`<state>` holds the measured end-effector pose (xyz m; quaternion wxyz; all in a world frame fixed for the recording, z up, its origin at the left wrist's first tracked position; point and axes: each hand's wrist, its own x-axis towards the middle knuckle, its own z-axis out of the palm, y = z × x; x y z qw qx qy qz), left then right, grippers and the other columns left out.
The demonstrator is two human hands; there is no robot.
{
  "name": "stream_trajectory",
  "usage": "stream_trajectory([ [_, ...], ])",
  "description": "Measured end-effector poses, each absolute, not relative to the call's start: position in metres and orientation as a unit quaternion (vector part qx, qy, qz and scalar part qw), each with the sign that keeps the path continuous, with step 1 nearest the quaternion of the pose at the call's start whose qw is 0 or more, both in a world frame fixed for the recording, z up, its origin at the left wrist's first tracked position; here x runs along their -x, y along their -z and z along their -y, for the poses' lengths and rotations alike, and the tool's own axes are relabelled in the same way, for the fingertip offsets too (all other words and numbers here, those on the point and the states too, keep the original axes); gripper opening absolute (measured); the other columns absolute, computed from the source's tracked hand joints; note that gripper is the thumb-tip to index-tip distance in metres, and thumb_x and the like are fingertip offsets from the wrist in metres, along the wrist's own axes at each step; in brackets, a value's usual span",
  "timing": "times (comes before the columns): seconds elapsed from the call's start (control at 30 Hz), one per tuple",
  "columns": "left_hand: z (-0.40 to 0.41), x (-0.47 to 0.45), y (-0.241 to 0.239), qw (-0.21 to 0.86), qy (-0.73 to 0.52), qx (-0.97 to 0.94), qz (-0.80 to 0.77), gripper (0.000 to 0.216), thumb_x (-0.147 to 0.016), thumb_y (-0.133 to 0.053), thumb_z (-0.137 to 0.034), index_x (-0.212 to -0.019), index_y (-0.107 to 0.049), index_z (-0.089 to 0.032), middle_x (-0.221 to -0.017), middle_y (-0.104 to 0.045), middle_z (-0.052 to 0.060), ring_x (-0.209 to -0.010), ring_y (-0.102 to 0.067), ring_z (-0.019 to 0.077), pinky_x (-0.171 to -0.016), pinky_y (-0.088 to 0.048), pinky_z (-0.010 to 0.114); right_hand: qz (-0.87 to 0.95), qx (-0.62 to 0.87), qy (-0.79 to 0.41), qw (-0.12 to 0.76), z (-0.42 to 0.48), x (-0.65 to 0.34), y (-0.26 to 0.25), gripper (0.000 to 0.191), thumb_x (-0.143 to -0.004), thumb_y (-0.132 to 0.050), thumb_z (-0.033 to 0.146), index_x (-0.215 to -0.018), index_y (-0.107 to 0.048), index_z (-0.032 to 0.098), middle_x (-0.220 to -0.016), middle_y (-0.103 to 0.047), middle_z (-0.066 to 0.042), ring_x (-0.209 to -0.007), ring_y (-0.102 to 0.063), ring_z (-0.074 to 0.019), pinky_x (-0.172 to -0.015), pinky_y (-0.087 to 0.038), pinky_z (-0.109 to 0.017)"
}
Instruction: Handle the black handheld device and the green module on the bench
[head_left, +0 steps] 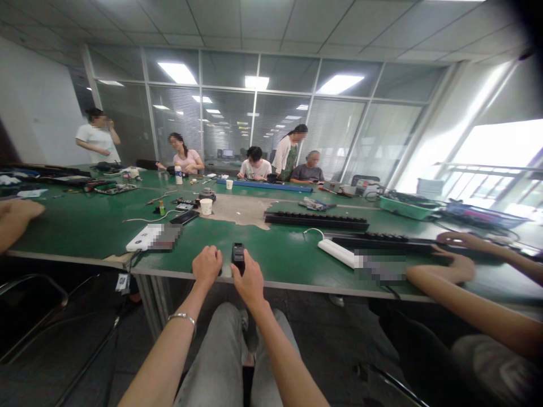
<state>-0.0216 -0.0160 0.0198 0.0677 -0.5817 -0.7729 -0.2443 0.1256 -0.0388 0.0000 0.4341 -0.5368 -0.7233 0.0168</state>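
My right hand [249, 278] is wrapped around a small black box-shaped device [238, 252] at the front edge of the green table [292, 265]. The device stands out past my fingers, its top end facing away from me; its exact kind is unclear. Just left of it, my left hand [207, 264] rests near the same edge with its fingers curled in. Whatever may be inside those fingers is hidden from view. A small gap separates the two hands.
Left lie a white power bank [142, 238] and a black phone-like slab [185, 217] near a paper cup [206, 207]. Right are a white strip-shaped device [337, 253], black rails [316, 220] and a neighbour's arms [475, 299]. Several people sit or stand across the table.
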Motion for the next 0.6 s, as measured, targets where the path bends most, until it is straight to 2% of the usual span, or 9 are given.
stream_trajectory([
  [0.1,0.015,0.021,-0.019,0.074,0.248,0.583,0.770,0.036,-0.095,-0.034,-0.042,-0.093,-0.063,-0.021,-0.097,-0.062,0.007,-0.084,-0.059,0.0178,-0.070,-0.038,0.026,0.719,0.541,-0.015,0.436,0.038,-0.123,0.001,0.057,-0.091,-0.049,0.038,-0.140,-0.043,0.010,-0.135,-0.055,-0.015,-0.118,-0.054,-0.0251,-0.100,-0.039,-0.035],
  [0.4,0.016,0.019,-0.021,0.076,0.243,0.578,0.775,0.035,-0.095,-0.035,-0.040,-0.093,-0.064,-0.021,-0.097,-0.063,0.008,-0.084,-0.060,0.0176,-0.069,-0.039,0.026,0.712,0.580,-0.016,0.394,0.044,-0.119,-0.007,0.065,-0.088,-0.053,0.038,-0.144,-0.036,0.010,-0.127,-0.059,-0.016,-0.106,-0.059,-0.0267,-0.091,-0.042,-0.034],
  [0.6,0.015,0.019,-0.021,0.079,0.241,0.582,0.773,0.035,-0.095,-0.034,-0.040,-0.092,-0.064,-0.021,-0.096,-0.062,0.008,-0.083,-0.060,0.0181,-0.069,-0.039,0.026,0.703,0.597,-0.021,0.387,0.045,-0.118,-0.012,0.061,-0.089,-0.053,0.038,-0.142,-0.040,0.011,-0.120,-0.064,-0.016,-0.102,-0.060,-0.0270,-0.087,-0.043,-0.034],
])
